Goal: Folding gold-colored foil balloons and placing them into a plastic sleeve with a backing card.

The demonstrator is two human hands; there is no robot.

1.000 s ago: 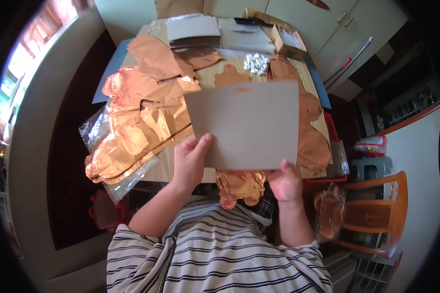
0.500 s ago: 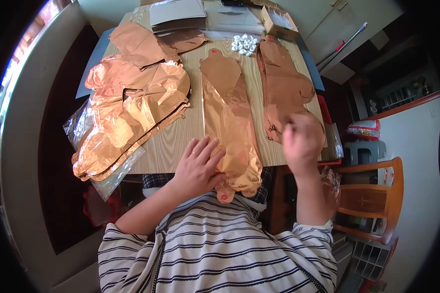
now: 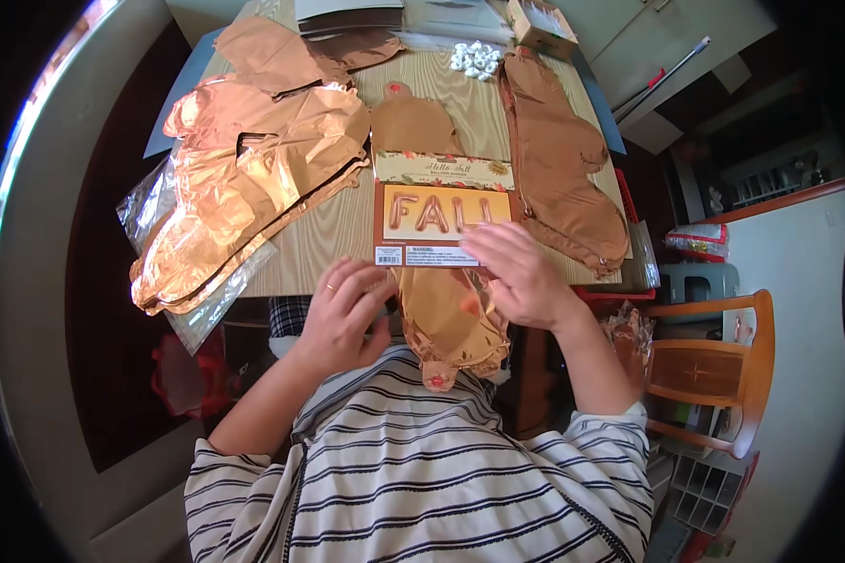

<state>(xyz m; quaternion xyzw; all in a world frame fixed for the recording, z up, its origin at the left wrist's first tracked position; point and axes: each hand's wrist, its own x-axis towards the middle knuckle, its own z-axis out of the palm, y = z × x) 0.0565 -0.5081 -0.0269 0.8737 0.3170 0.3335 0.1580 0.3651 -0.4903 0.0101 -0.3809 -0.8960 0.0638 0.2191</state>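
A printed cardboard package card (image 3: pixel 422 169) lies crosswise over the middle of a long copper foil balloon (image 3: pixel 446 314). The card has leaf decorations on top, a picture of balloon letters in the middle and a white strip at the bottom. Its lower right corner is held by my right hand (image 3: pixel 526 277), with the fingers over the front and the thumb hidden. My left hand (image 3: pixel 352 310) is at the card's lower left corner, fingers curled loosely and apart, holding nothing. The balloon's near end hangs past the table edge towards my lap.
Stacked copper foil balloons (image 3: pixel 263 188) lie at the left on clear plastic, and another copper stack (image 3: pixel 559 159) lies at the right. Small white pieces (image 3: pixel 476 60) sit in a pile at the back near an open box (image 3: pixel 542 28). A wooden chair (image 3: pixel 709 371) stands at the right.
The printed card has come into view over the foil balloon, with my right hand moving in leftward from the right stack. My left hand has lifted off the balloon and shifted slightly left.
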